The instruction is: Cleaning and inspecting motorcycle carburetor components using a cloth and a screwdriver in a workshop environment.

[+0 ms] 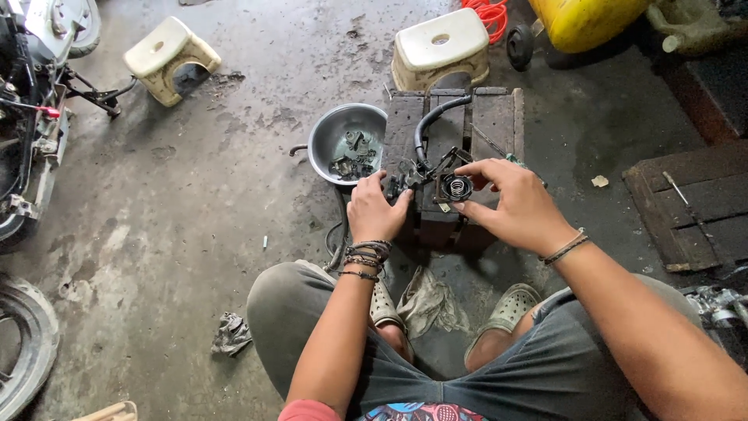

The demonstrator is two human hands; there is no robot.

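**Inspector:** Start with the hands.

**Assistant:** The left hand (374, 209) is closed around the left end of a small dark carburettor assembly (427, 181), thumb on the near side, fingers wrapped over the far side. The right hand (510, 204) has its fingers curled over the right end, fingertips pinching the rim of a round housing with a coil spring (456, 187) seated in it.

**Inspector:** Where does the part sit?

**Assistant:** On the near half of a dark slatted wooden stand (495, 117), in front of the person's knees. A black rubber hose (431, 121) curves from it toward the far edge.

**Inspector:** Handling?

**Assistant:** Judged, not measured: a stiff metal body, light enough for one hand, probably oily and so slippery. The spring and the thin linkages look easy to lose or bend. Best gripped by the solid body at both ends, not by the hose.

**Inspector:** Surroundings?

**Assistant:** Just left of the stand, a metal bowl (327, 144) holds loose small parts. Beyond the stand is a cream plastic stool (440, 47); a second one (167, 58) is far left. A grey rag (425, 300) lies between the sandalled feet. A yellow tank (584, 19) is far right, and a motorcycle (31, 93) stands at the left edge.
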